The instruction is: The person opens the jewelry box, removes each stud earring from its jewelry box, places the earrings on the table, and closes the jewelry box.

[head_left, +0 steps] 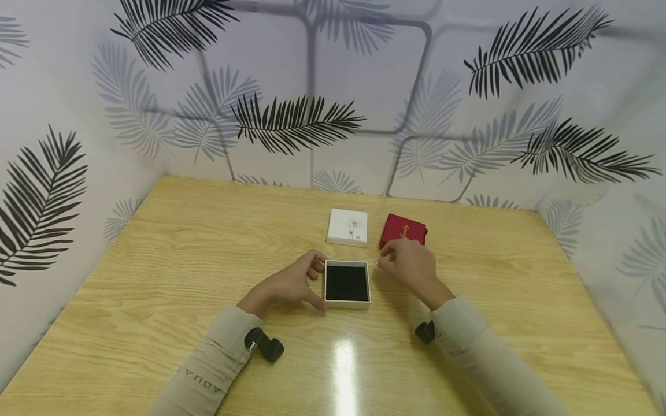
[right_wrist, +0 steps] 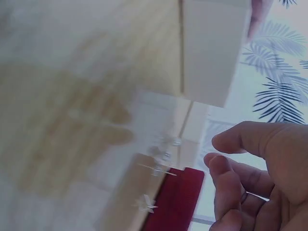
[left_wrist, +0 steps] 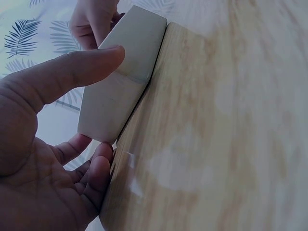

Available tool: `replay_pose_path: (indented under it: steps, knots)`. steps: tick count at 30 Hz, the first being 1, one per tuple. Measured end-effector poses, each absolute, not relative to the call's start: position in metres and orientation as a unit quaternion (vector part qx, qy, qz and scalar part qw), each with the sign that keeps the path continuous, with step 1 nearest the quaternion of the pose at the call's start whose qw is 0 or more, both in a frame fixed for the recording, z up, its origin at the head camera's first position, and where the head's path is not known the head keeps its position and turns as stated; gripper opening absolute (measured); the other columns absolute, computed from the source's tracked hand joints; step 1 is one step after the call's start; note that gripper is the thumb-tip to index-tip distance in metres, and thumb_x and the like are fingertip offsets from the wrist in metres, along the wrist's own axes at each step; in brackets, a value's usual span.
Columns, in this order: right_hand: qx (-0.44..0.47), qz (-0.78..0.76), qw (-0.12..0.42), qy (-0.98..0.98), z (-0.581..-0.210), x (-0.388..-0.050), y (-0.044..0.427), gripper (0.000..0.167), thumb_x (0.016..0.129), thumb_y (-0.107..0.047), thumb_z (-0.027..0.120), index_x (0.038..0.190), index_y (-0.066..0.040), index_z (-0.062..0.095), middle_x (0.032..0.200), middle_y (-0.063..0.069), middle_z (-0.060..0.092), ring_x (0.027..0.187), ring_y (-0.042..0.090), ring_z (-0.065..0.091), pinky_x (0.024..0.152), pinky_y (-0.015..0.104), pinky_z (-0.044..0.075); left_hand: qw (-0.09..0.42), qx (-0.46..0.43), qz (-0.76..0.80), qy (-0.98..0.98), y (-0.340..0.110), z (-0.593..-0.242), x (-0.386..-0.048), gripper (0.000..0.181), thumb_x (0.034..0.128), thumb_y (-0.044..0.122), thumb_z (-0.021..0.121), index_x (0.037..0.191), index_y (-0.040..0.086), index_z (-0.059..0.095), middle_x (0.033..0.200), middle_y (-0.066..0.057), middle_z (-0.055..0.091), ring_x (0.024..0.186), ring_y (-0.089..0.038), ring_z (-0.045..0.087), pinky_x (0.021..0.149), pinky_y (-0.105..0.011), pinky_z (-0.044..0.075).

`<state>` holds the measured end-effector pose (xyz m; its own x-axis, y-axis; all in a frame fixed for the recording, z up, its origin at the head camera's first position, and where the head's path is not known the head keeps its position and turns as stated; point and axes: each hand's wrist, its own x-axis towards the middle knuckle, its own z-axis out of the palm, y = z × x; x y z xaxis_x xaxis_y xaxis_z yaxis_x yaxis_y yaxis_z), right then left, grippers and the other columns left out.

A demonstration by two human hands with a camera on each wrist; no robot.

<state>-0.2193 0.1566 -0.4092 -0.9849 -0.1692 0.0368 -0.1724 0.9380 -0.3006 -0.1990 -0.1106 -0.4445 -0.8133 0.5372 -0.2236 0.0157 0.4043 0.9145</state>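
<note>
An open white box (head_left: 347, 304) with a black pad (head_left: 346, 283) inside lies on the table. My left hand (head_left: 291, 282) holds its left side, the thumb at the near corner and fingers at the far one; the left wrist view shows the thumb (left_wrist: 91, 65) along its wall. To the box's right is my right hand (head_left: 411, 263), fingers bent. In the right wrist view a small gap parts thumb and index finger, with nothing visible between. Near those fingertips are small shiny pieces (right_wrist: 168, 141), resembling earrings, blurred and partly mirrored by the glossy tabletop.
Behind the open box lies a white square lid or box (head_left: 347, 226) with a flower print. A red box (head_left: 403, 229) with gold lettering sits beyond my right hand, partly covered by it. The wooden table (head_left: 208, 231) meets a leaf-patterned wall at the back.
</note>
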Motion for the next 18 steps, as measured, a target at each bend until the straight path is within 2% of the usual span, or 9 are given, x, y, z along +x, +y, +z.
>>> replay_pose_path:
  steps: [4,10,18]
  knots:
    - [0.102,0.167,0.036,-0.98,-0.401,-0.219,0.155,0.017,0.086,-0.023,0.07,0.094,-0.012,0.078,0.081,0.004,0.076,0.064,0.015,0.062,0.048,0.025,0.046,0.252,0.175,0.519,0.798,-0.111,-0.445,-0.199,0.09,0.0694,0.006,0.09,0.141,0.008,0.035,0.129,-0.012,0.041,0.116,-0.024,0.039,0.099,-0.04,0.04]
    - [0.116,0.182,0.053,-0.975,-0.393,-0.223,0.149,0.015,0.087,-0.024,0.066,0.091,-0.015,0.076,0.078,0.001,0.074,0.066,0.015,0.064,0.052,0.028,0.048,0.252,0.177,0.519,0.797,-0.111,-0.446,-0.199,0.09,0.0697,0.006,0.09,0.141,0.009,0.035,0.131,-0.012,0.041,0.117,-0.025,0.04,0.101,-0.04,0.04]
    - [0.146,0.196,0.078,-0.967,-0.387,-0.228,0.14,0.018,0.087,-0.025,0.067,0.097,-0.013,0.076,0.086,0.006,0.072,0.071,0.018,0.062,0.054,0.03,0.048,0.254,0.173,0.519,0.798,-0.111,-0.445,-0.199,0.089,0.0702,0.007,0.089,0.141,0.009,0.035,0.13,-0.011,0.041,0.117,-0.024,0.039,0.1,-0.039,0.04]
